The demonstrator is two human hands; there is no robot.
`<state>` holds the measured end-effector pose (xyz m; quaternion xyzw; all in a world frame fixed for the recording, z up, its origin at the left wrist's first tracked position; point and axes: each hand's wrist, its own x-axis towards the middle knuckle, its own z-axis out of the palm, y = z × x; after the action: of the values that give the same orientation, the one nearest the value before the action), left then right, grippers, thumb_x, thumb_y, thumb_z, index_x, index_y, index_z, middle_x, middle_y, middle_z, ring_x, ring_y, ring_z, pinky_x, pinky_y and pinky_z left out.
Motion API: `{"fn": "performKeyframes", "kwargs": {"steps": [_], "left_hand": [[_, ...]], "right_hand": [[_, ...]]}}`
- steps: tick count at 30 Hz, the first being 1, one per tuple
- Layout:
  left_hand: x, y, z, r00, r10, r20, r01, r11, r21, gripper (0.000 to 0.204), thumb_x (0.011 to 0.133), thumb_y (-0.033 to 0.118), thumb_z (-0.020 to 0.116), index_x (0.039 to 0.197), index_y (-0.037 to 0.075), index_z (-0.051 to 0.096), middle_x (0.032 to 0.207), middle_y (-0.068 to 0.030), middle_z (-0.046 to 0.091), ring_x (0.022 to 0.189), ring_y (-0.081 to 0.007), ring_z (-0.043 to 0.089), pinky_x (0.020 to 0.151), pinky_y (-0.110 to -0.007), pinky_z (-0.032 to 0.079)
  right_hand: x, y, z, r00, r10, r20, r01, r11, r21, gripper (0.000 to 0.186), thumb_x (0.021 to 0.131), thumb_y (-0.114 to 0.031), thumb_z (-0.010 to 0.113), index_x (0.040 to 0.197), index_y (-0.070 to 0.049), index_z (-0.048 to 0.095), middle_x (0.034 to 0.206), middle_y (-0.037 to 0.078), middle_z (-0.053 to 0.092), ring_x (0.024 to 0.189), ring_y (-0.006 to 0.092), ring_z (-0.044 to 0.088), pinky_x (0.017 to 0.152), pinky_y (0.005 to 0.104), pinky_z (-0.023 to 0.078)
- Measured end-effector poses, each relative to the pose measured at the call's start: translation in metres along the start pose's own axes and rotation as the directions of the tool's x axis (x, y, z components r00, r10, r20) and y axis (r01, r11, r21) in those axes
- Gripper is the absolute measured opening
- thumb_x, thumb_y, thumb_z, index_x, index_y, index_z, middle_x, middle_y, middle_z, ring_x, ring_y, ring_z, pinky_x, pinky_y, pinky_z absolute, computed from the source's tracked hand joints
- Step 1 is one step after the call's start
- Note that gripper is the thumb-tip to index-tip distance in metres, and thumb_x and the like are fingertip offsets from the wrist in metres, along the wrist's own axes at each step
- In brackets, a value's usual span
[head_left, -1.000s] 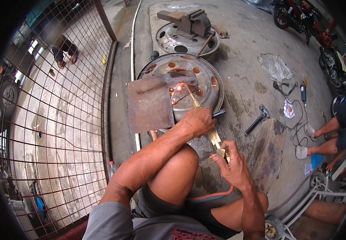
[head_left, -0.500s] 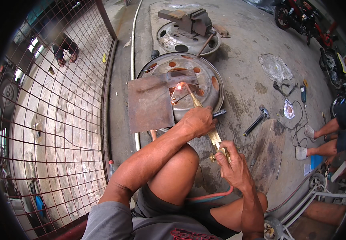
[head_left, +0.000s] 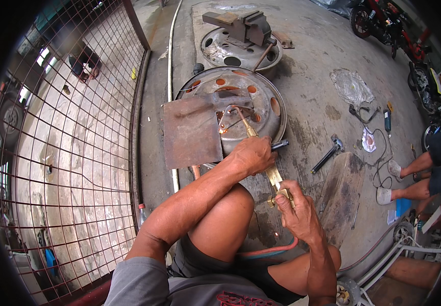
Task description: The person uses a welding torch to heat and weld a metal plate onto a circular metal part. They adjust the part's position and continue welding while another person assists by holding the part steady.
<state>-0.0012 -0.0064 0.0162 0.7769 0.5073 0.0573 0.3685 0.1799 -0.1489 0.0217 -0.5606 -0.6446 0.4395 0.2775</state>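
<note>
A brass gas torch (head_left: 273,176) slants away from me. My left hand (head_left: 253,154) is closed around its front part, with the palm and some fingers hidden. Around the valve end my right hand (head_left: 300,214) is closed, thumb and forefinger by the brass knobs. The torch's bent copper tip (head_left: 237,110) points at small dark steel pieces on a steel wheel rim (head_left: 267,92); a small orange glow shows below the tip. A rusty steel plate (head_left: 192,133) lies left of them, partly over the rim. Beside my left hand a short dark rod (head_left: 280,145) sticks out.
Behind stands a bench vise (head_left: 248,28) on a second wheel rim (head_left: 215,51). A hammer (head_left: 327,153) and a worn board (head_left: 340,194) lie right. Mesh fencing (head_left: 77,127) runs along the left. Red and teal hoses (head_left: 271,250) trail under my right arm. Another person's feet (head_left: 388,194) are at right.
The bright glow at the torch tip has faded, leaving a smaller orange glow below. A small spark shows near the hoses. Both hands keep almost the same place and hold.
</note>
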Motion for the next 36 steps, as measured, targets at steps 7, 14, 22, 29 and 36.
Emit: {"fn": "performKeyframes", "kwargs": {"steps": [7,14,22,29,36], "left_hand": [[0.002,-0.003,0.001,1.000,-0.026,-0.004,0.026,1.000,-0.007,0.036,0.097,0.031,0.060,0.099,-0.005,0.063,0.069,-0.0218,0.068,0.071,-0.0385,0.072,0.072,-0.049,0.057],[0.007,-0.009,0.008,0.999,0.027,-0.045,-0.026,0.999,0.022,0.033,0.099,0.029,0.057,0.101,-0.004,0.058,0.061,-0.0191,0.065,0.059,-0.0346,0.070,0.066,-0.049,0.055],[0.008,-0.003,0.008,0.999,-0.006,-0.043,0.008,0.999,0.039,0.034,0.094,0.028,0.065,0.102,-0.004,0.063,0.081,-0.0299,0.070,0.086,-0.0473,0.071,0.080,-0.054,0.055],[0.007,0.004,0.003,0.999,-0.035,0.006,0.035,0.999,0.033,0.034,0.095,0.028,0.065,0.102,-0.005,0.063,0.077,-0.0279,0.070,0.085,-0.0467,0.071,0.080,-0.053,0.055],[0.006,0.001,0.006,0.999,0.004,-0.032,-0.003,0.998,0.060,0.034,0.097,0.028,0.062,0.105,-0.005,0.061,0.072,-0.0256,0.068,0.076,-0.0433,0.071,0.075,-0.051,0.056]], "right_hand": [[0.001,-0.007,-0.002,0.999,0.045,0.018,-0.045,0.999,-0.017,0.033,0.105,-0.034,0.059,0.124,-0.008,0.050,0.073,0.015,0.062,0.063,0.0320,0.065,0.058,0.0421,0.048],[0.002,-0.007,-0.005,0.995,0.100,0.006,-0.100,0.994,0.032,0.039,0.101,-0.032,0.066,0.122,-0.008,0.044,0.075,0.020,0.062,0.075,0.0464,0.068,0.066,0.0485,0.049],[0.002,0.000,-0.006,0.997,0.081,-0.003,-0.081,0.995,0.051,0.042,0.100,-0.031,0.069,0.119,-0.007,0.040,0.076,0.023,0.061,0.073,0.0460,0.066,0.068,0.0496,0.049],[0.001,0.000,-0.007,0.995,0.101,-0.008,-0.099,0.989,0.108,0.042,0.100,-0.031,0.069,0.118,-0.007,0.040,0.076,0.021,0.062,0.070,0.0357,0.067,0.067,0.0471,0.050],[0.002,0.000,-0.007,0.993,0.120,-0.004,-0.118,0.982,0.145,0.040,0.100,-0.030,0.069,0.116,-0.008,0.040,0.077,0.019,0.063,0.070,0.0319,0.066,0.067,0.0466,0.050]]}}
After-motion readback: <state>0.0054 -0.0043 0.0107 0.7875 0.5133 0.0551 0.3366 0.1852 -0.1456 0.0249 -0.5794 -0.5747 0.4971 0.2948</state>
